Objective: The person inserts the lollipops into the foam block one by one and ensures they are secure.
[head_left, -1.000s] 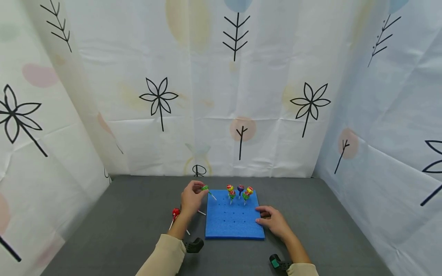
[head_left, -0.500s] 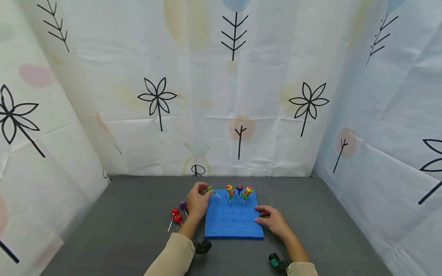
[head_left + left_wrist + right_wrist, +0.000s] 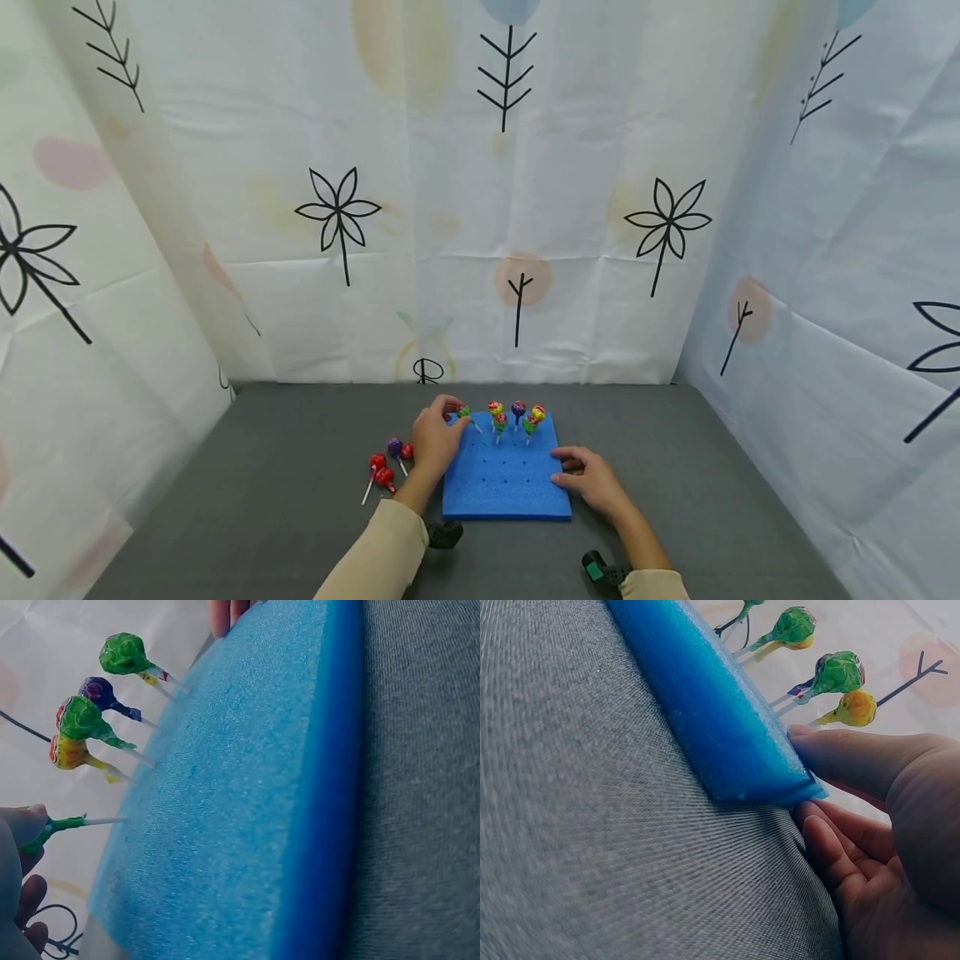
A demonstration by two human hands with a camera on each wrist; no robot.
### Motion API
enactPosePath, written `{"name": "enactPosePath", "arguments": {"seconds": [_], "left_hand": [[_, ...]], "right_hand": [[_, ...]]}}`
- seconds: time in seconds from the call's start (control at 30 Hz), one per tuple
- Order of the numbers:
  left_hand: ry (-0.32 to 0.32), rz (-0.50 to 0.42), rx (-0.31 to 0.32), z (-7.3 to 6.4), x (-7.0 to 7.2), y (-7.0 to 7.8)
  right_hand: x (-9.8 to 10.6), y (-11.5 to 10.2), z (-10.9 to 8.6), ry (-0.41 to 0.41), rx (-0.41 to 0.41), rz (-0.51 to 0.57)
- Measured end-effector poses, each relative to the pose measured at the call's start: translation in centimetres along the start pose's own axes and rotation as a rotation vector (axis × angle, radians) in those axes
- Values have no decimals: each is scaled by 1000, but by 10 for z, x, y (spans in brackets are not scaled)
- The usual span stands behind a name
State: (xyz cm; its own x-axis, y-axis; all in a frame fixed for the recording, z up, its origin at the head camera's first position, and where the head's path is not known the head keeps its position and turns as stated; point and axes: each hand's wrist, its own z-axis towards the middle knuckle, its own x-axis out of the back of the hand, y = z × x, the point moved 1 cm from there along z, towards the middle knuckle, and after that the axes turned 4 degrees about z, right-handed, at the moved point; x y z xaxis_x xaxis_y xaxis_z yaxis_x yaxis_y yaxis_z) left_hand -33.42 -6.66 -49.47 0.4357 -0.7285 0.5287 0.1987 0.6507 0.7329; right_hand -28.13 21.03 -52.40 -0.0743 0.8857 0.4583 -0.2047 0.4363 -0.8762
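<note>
My left hand (image 3: 437,437) pinches a green-wrapped lollipop (image 3: 66,824) by its wrapped head, over the back left of a blue foam board (image 3: 506,502). The white stick points at the board; whether its tip is in a hole cannot be told. Several lollipops stand in the board's back rows, among them a purple one (image 3: 518,407), a green one (image 3: 530,426) and a yellow one (image 3: 69,752). My right hand (image 3: 596,483) holds the board's right edge, thumb on top and fingers at the side, as the right wrist view shows.
Left of the board, loose lollipops lie on the grey table (image 3: 247,500): a purple one (image 3: 395,447) and red ones (image 3: 385,477). Rows of small holes run across the board's middle and front. A patterned white curtain (image 3: 450,208) encloses the back and sides.
My left hand has moved right with the green lollipop, bringing its stick over the board's back left. Loose lollipops it covered now show. The right hand stays on the board's edge.
</note>
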Motion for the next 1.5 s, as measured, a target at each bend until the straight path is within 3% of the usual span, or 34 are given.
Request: {"name": "enactPosePath", "arguments": {"seconds": [0.33,0.57,0.93,1.5], "left_hand": [[-181,38,-112,9,2,14],[-250,67,-170,13,2,14],[-226,97,-147,11,1,15],[-228,25,-142,8,2,11]], "right_hand": [[1,-1,-1,-9,5,-4],[2,-2,-2,-16,10,5],[2,-1,-1,-24,29,14],[1,-3,-2,-10,10,10]]}}
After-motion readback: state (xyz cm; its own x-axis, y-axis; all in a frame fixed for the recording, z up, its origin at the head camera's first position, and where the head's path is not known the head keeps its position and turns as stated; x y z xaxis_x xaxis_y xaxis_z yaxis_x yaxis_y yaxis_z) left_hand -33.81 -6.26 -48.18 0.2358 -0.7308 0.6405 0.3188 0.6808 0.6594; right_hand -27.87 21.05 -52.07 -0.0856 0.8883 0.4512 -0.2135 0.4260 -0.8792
